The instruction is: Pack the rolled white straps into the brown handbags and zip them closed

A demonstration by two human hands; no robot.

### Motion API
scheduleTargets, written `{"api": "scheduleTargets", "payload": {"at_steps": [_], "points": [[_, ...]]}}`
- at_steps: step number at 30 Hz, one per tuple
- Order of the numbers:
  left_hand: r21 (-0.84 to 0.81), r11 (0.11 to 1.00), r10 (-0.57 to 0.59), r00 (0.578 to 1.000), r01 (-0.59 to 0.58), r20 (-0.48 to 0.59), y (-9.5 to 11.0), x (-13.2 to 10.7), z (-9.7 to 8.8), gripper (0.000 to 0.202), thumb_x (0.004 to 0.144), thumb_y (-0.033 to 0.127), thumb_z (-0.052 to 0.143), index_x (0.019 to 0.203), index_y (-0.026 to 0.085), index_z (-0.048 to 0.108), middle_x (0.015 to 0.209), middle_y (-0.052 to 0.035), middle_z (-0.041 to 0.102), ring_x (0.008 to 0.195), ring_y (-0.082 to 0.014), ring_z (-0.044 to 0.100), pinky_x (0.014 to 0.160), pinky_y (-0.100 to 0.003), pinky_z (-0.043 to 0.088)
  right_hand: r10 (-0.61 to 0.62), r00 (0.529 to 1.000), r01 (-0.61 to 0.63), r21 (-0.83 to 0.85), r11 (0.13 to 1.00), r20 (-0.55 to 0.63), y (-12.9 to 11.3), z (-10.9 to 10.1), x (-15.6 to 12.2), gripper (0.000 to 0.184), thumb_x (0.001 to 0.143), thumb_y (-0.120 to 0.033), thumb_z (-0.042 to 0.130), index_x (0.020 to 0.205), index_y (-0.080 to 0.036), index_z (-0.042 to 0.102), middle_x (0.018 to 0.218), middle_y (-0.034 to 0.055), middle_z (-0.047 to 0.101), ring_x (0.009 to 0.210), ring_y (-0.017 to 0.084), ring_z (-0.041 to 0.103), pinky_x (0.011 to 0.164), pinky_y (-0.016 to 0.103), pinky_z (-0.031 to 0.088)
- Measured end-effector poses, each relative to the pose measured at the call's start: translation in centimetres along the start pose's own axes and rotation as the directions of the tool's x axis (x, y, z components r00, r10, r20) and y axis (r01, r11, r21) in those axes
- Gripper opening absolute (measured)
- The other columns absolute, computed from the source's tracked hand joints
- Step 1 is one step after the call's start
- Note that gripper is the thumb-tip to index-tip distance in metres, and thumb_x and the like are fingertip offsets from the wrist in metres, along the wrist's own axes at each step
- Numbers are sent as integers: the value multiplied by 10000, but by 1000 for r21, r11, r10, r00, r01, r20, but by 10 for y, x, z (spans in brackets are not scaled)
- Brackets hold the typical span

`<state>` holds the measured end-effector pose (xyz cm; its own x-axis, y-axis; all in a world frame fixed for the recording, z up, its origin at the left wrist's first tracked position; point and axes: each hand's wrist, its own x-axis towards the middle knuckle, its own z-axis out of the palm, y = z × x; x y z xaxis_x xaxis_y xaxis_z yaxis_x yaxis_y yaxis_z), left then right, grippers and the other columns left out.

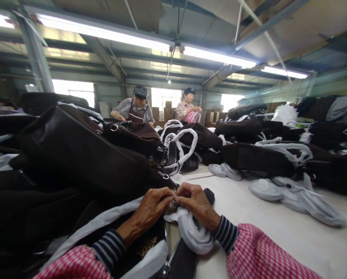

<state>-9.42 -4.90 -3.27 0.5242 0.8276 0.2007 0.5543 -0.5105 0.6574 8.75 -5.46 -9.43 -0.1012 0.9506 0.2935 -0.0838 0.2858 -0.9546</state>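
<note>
Both hands meet at a small metal fitting: left hand [153,207] and right hand [195,203] pinch white wrap [192,232] around the strap [181,260]. Wrapping seems partly done; some strap is bare. Brown bags [83,151] crowd the left side, while the table [278,232] on the right gives free room.

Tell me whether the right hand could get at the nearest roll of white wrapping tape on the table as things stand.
Probably yes. The roll of white tape lies on bare table beyond the right hand with nothing between, though that hand is pinching white wrapping on a bag strap.
</note>
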Motion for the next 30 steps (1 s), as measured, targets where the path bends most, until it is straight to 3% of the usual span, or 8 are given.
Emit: {"api": "scheduleTargets", "payload": {"at_steps": [6,30], "points": [[103,994,21,1000,-21,1,-4,0,0,245,913,330,572,828,189,753,773,-19,734,707,-184,637,678,-250,410,-2,1000,1,-32,999,-9,0,0,-1,87,723,-184,747,733,-168,663,606,-40,587,569,112,482,551,238,357],[216,976,33,999,-38,29,-4,-2,2,230,951,298,556,867,192,743,825,-13,749,772,-177,676,711,-250,407,-14,1000,15,-101,995,8,-3,-1,-3,72,710,-129,714,719,-159,649,609,-38,585,576,108,478,539,224,335]]}}
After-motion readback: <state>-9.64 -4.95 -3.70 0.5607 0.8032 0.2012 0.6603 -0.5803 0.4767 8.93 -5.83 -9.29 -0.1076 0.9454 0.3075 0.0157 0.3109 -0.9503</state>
